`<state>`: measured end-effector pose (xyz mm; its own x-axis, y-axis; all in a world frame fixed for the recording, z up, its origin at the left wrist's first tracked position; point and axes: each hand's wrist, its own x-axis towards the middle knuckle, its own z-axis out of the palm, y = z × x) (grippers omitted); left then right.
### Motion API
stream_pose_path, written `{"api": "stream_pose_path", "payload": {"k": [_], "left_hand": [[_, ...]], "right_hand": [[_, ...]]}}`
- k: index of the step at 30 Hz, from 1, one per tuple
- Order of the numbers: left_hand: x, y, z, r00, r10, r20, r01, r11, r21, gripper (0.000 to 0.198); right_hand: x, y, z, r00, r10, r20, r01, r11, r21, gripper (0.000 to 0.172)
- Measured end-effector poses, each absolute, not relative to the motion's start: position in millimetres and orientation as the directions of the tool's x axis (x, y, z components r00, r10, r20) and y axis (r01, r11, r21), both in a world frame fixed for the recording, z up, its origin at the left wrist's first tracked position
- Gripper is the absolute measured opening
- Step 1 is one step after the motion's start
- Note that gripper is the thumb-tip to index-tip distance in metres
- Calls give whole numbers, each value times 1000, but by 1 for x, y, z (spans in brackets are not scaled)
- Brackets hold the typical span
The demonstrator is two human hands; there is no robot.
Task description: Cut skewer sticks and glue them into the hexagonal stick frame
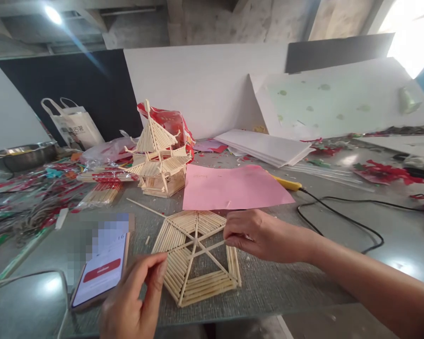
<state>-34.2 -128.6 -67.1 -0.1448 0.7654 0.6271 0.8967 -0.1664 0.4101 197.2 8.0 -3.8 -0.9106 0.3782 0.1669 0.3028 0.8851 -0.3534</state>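
Note:
A flat, many-sided lattice of thin wooden sticks (205,293) lies on the table, its spokes meeting in the middle. Some sections are filled with rows of sticks, while gaps show in the centre and lower right. My right hand (252,235) is closed in a pinch over the lattice's right side, on what looks like a pale thin stick (212,247) that slants across the spokes. At the left edge is my left hand (136,296), thumb and forefinger drawn together; whether anything is between them is hidden. Behind stands a tiered stick pagoda (159,162).
A phone (102,268) lies left of the lattice. Pink paper (233,188) lies behind it, partly over a yellow tool (288,183) with a black cord (339,221). Bundled sticks (102,193), a metal bowl (24,157) and white boards (265,143) are farther back.

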Motion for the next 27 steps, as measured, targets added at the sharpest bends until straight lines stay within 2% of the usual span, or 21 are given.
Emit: {"api": "stream_pose_path", "payload": {"k": [8,14,22,27], "left_hand": [[-26,-134,-78,1,717,697,916,-280,287,15],[-25,-136,-81,75,713,697,911,-333,243,15],[-27,-140,-85,61,701,711,908,-334,252,15],[-23,-141,-89,-41,689,724,895,-297,333,14]], "right_hand": [[198,10,-6,-930,363,64,309,864,-397,14],[197,9,-7,-931,359,63,305,862,-405,13],[194,4,-11,-938,341,65,288,870,-400,12],[193,2,-12,-942,331,51,287,876,-387,14]]}}
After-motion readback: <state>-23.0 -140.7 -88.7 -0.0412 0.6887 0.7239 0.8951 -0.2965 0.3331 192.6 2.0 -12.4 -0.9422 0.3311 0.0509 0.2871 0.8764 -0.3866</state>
